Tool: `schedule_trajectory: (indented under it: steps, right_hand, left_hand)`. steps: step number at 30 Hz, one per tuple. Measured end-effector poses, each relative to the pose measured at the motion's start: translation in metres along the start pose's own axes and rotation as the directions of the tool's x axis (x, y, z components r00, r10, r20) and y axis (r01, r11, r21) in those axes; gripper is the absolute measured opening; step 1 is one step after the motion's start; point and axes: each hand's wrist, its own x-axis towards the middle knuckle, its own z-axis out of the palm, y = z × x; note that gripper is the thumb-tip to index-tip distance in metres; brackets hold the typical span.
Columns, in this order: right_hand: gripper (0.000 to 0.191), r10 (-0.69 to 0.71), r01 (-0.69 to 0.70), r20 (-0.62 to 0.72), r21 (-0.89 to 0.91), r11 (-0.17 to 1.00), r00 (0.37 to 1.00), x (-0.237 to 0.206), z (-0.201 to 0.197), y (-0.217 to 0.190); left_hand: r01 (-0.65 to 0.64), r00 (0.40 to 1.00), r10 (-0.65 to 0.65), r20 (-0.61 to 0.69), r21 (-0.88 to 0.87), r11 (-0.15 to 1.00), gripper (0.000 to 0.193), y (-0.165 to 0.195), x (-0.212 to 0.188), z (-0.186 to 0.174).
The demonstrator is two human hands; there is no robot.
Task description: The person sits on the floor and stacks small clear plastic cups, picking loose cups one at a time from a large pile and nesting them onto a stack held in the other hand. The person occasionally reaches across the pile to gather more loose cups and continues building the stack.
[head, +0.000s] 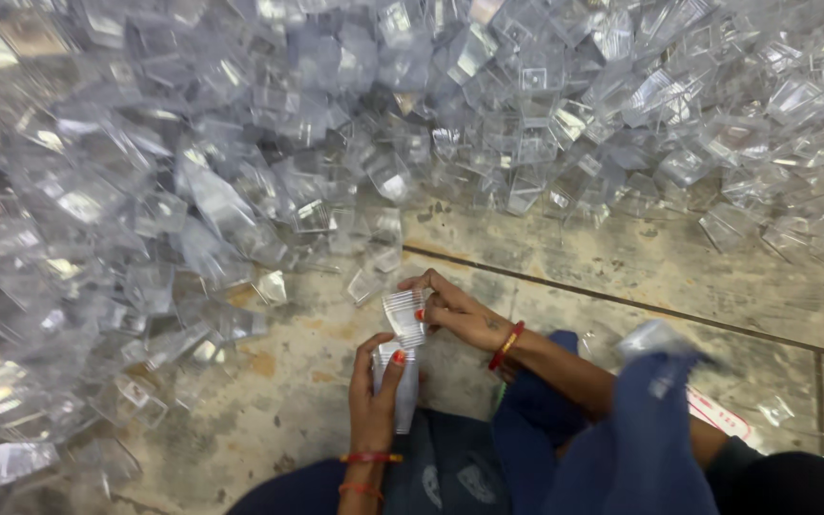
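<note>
Between hands, clear stacked cups (402,343)

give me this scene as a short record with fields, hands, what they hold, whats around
left hand: grip closed around a stack of clear plastic cups, held upright
right hand: fingers pinch one clear plastic cup just above the stack
pile: loose clear plastic cups heaped across the top and left
floor: worn stone tiles with a dark joint line
wrists: red bangles on both
</note>
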Motion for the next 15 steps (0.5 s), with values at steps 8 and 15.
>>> schedule_trajectory:
  steps: [8, 15]
  right_hand:
    - [0.021, -0.060, 0.057, 0.012, 0.154, 0.986, 0.998, -0.026, 0.010, -0.028]
    - [0.020, -0.085, 0.079, 0.019, 0.196, 0.977, 0.996, -0.030, 0.015, -0.028]
  left_hand:
    - [0.008, 1.000, -0.004, -0.020, 0.228, 0.974, 0.037, 0.017, -0.007, 0.025]
    - [-0.046, 0.999, 0.048, 0.000, 0.251, 0.967, 0.037, 0.022, -0.013, 0.024]
